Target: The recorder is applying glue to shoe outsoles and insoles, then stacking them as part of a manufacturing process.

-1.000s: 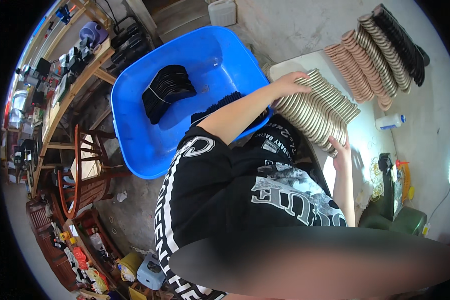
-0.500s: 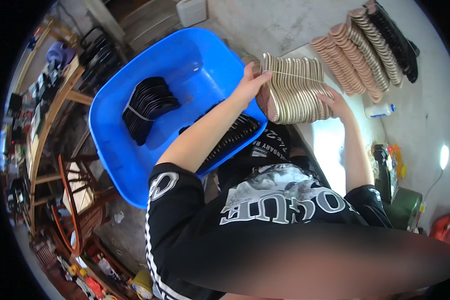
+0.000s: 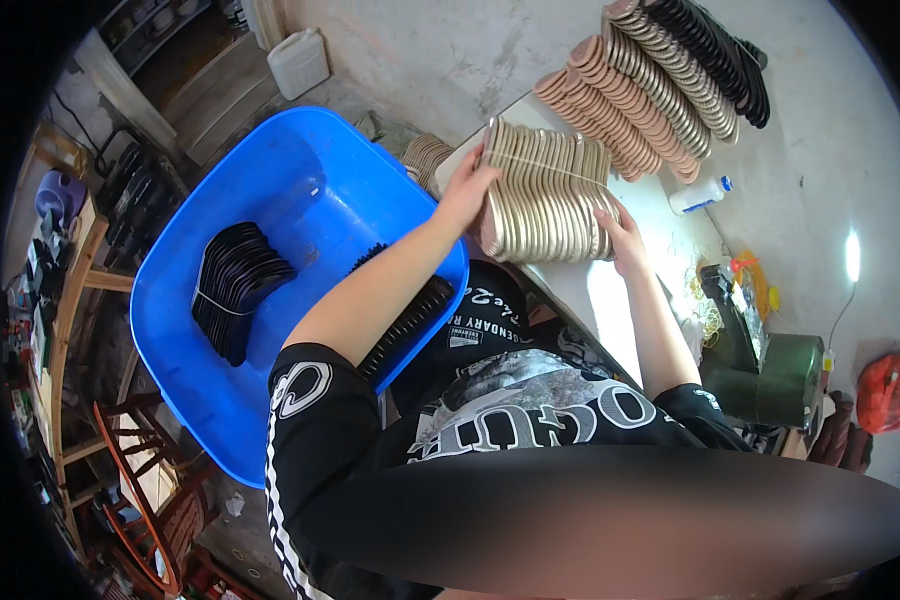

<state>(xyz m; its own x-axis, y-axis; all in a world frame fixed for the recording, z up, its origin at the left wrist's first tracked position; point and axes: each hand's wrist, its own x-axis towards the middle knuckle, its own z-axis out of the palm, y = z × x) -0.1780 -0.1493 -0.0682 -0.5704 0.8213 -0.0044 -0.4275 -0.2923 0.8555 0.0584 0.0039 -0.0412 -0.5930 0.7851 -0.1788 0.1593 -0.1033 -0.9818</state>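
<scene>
Between my two hands is a banded bundle of beige-gold shoe soles, held above the near part of the white table. My left hand grips its left end, with the thumb over the top. On the right end the fingers of my right hand are closed round the soles. A pale band runs lengthwise over the bundle. To the left stands a big blue tub with a banded bundle of black soles inside. More black soles lie at its right side, partly hidden by my left forearm.
Rows of pinkish soles, beige soles and black soles lie at the table's far side. A white bottle is near them. A green cylindrical machine stands at right, and a wooden chair at lower left.
My view has swung, so the tub and table appear further left. Both hands have carried the bundle right, away from the tub's edge and over the table.
</scene>
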